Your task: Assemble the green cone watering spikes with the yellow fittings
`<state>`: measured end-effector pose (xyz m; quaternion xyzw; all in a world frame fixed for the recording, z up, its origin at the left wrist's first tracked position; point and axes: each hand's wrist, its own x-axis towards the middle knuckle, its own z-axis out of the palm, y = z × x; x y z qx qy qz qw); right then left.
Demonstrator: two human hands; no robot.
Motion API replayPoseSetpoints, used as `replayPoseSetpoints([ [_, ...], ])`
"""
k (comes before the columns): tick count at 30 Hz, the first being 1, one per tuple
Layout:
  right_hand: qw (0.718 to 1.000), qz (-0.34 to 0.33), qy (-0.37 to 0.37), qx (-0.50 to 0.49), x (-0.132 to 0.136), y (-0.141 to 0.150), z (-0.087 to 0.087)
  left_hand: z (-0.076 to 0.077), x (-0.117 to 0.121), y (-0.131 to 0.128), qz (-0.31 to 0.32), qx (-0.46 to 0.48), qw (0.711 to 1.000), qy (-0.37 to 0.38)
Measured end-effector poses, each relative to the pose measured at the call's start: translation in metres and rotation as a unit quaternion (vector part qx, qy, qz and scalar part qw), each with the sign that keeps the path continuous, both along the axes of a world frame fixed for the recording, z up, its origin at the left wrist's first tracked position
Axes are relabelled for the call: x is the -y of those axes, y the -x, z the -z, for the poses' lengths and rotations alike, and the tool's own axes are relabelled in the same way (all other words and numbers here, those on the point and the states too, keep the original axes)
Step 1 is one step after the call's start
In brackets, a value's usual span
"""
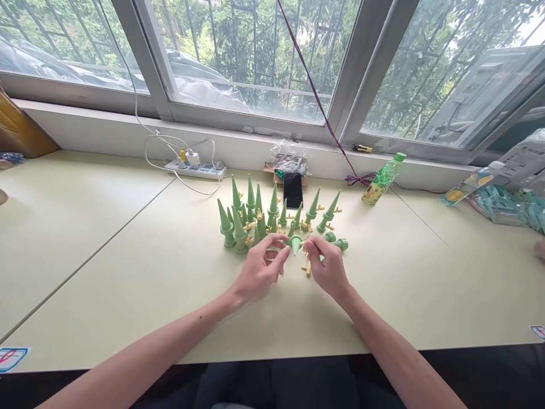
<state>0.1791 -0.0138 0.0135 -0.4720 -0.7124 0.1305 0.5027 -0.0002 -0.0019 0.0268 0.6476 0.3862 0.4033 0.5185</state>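
A green cone-shaped watering spike (295, 245) is between my hands, its tip pointing down toward me. My right hand (330, 266) pinches a small yellow valve (302, 244) at the spike's side. My left hand (264, 264) is on the other side, thumb and fingers curved and apart; whether a fingertip touches the spike I cannot tell. Just behind, several green spikes (239, 232) stand upright on the table, many with yellow valves on their sides. A loose yellow valve (308, 269) lies near my right hand, beside green threaded pieces (340, 244).
A black phone (293, 190) leans on a box with clear wrap (289, 159) behind the spikes. A green-capped bottle (384, 179) stands right of them. A power strip (196, 169) with white cables lies back left. Plastic-wrapped items (506, 204) are at the far right.
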Motion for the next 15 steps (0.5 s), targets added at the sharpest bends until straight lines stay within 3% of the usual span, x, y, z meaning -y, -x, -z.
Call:
replayPoseSetpoints([
  [3,1.000,-0.013,-0.012,0.018,-0.0001,0.0000,-0.0002,-0.0026,-0.0031,-0.0008,0.056,0.065,0.992,0.095],
  [7,0.999,-0.042,-0.012,0.032,0.0004,0.0019,0.0006,-0.0025,-0.0061,-0.0004,0.106,0.110,0.975,0.158],
  [11,0.998,-0.045,0.004,0.034,0.0011,0.0015,0.0026,0.0009,-0.0068,0.0017,0.093,0.114,0.973,0.180],
  [15,0.998,-0.046,0.025,0.032,0.0006,0.0003,0.0035,0.0016,-0.0052,0.0019,0.091,0.110,0.980,0.139],
])
